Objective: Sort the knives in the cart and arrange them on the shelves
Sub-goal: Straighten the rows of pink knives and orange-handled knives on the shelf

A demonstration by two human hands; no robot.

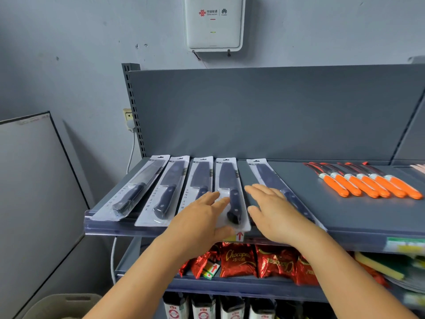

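Several black-handled knives in clear blister packs lie side by side on the grey top shelf (345, 217). My left hand (202, 217) lies flat with straight fingers across the third pack (200, 173) and the left edge of the fourth pack (230, 180), thumb at the shelf's front lip. My right hand (273, 210) rests with straight fingers on the fifth pack (264, 173), which lies slanted apart from the others. A row of orange-handled knives (368, 183) lies on the right of the same shelf.
Red Chocopai snack bags (239, 261) fill the shelf below, with black-and-white packs (202, 307) under them. A white router box (213, 21) hangs on the wall above. A whiteboard (30, 192) leans at left; a beige bin (64, 306) sits below it.
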